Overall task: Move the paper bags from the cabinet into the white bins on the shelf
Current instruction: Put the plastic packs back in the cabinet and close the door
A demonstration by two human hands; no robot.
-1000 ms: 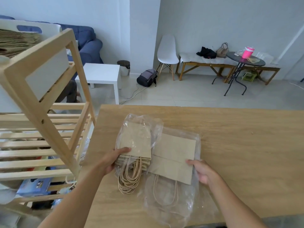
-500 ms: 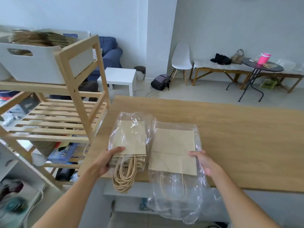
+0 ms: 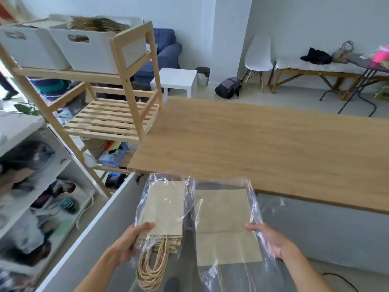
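Holding 2 plastic-wrapped packs of paper bags, you have both clear of the wooden tabletop (image 3: 263, 140), in the air just near of its near edge. Your left hand (image 3: 126, 244) grips the left pack (image 3: 163, 209) at its near left corner, thumb on top and fingers curled beneath; it is a thick stack of brown bags, and its twisted paper handles (image 3: 150, 272) hang down in a bunch below your hand. Your right hand (image 3: 268, 239) holds the right pack (image 3: 226, 226) at its right edge, fingers closed on the clear plastic wrap (image 3: 255, 207) and the bag edge; only a flat brown bag face shows, and how many bags lie under it cannot be told. The 2 packs sit side by side, just beside each other.

Far left, the wooden shelf (image 3: 134, 66) carries 2 white bins on its top tier: the left bin (image 3: 27, 49) and the right bin (image 3: 92, 53), which already holds a pile of brown paper bags (image 3: 95, 24). The slatted tier (image 3: 113, 119) below them looks bare.
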